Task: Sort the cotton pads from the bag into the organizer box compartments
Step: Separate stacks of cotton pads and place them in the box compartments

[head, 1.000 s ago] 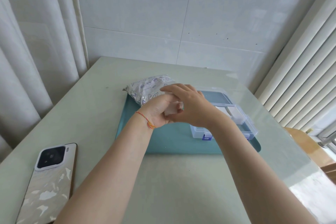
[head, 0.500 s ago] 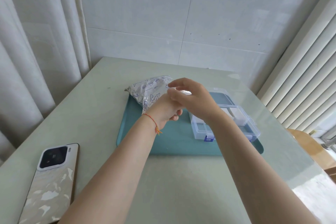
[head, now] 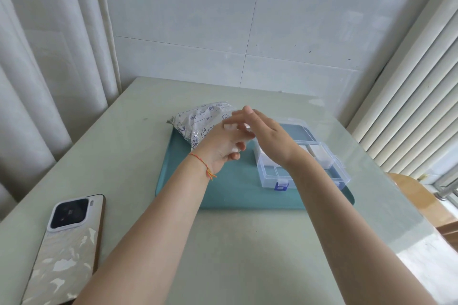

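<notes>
A printed silver bag [head: 202,119] of cotton pads lies at the far left corner of the teal tray [head: 223,193]. The clear organizer box [head: 272,176], with a blue latch, stands open on the right of the tray, and white pads show in its far compartments [head: 322,156]. Just left of the box, my left hand [head: 218,148] curls round a small stack of cotton pads [head: 234,150]. My right hand [head: 270,136] reaches across above it, fingers stretched left, pinching a single white pad [head: 228,127] at the fingertips. That pad is blurred.
A phone [head: 67,247] with a pearly case lies face down near the table's front left edge. Curtains hang on the left, window blinds on the right, and a tiled wall stands behind the table. A wooden seat [head: 418,195] sits right of the table.
My hands have come apart a little: the right hand lifted off the left with one pad at its fingertips and stretched out. The left hand turned and keeps the stack.
</notes>
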A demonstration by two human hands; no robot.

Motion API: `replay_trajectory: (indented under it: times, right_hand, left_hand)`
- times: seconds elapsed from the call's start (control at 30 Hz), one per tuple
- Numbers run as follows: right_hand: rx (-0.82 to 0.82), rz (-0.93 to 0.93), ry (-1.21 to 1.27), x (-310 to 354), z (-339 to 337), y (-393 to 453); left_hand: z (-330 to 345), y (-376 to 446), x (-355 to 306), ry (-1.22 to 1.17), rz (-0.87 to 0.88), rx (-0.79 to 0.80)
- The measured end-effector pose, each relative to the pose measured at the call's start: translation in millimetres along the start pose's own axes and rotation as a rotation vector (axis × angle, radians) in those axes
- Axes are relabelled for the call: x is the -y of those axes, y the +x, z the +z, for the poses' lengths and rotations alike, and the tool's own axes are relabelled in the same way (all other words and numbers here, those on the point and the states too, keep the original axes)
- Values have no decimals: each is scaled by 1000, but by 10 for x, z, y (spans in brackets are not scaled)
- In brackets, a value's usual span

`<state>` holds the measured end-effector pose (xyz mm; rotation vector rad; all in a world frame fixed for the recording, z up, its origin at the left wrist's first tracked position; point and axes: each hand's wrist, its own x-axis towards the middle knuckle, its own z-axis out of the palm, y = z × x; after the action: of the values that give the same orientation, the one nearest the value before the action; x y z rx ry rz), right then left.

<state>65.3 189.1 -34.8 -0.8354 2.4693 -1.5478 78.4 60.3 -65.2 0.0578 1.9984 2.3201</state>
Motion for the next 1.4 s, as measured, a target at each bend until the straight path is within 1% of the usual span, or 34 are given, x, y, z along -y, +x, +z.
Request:
replay_trajectory:
  times: [0.17,0.2,0.3,0.37,0.43,0.5,0.57,0.63,0.67,0.7,0.77,0.83,0.87,0.97,1.07,1.17,1.3,1.4]
  right_hand:
    - [32,-19,-42,-3,-67,-46]
    - [20,-11,-35,6,-109,-55]
    - [-84,30,-4,13,-270,-74]
    - [-71,51,-78,-32,-404,-106]
    - [-17,94,-134,-66,-520,-164]
    - [4,147,-107,-141,-644,-204]
    - [-49,181,-63,-265,-819,-240]
    - [-134,171,0,-407,-980,-245]
    - [-193,158,55,-480,-1078,-256]
    - [-259,146,109,-545,-1170,-257]
    - [-397,143,176,-695,-1389,-254]
    - [-481,187,129,-853,-1607,-242]
    - [-491,219,77,-954,-1716,-247]
    - [-450,313,-69,-1241,-1885,-230]
    - [-384,368,-105,-1414,-1906,-213]
    - [-310,383,-154,-1469,-1907,-196]
    - [-269,384,-177,-1509,-1884,-178]
    - [-258,378,-189,-1518,-1885,-179]
  left_hand:
    - [38,-2,-9,36,-4,33]
    - [49,15,13,36,-9,43]
    - [104,40,86,24,-39,43]
    - [195,49,78,64,-25,98]
    - [307,70,34,130,7,164]
    - [414,111,6,171,41,214]
    - [575,171,-23,183,45,262]
    - [706,243,-33,182,20,284]
    - [796,303,-31,188,-1,277]
    - [865,369,-18,197,-18,236]
    - [1008,531,31,256,-18,77]
    - [1117,698,95,426,38,-82]
    - [1188,786,145,535,74,-114]
    - [1321,942,298,812,150,-94]
    - [1400,994,437,976,200,-64]
    - [1406,1003,523,1032,241,-49]
    - [1419,971,566,1057,301,-50]
    - [1469,931,558,1073,348,-9]
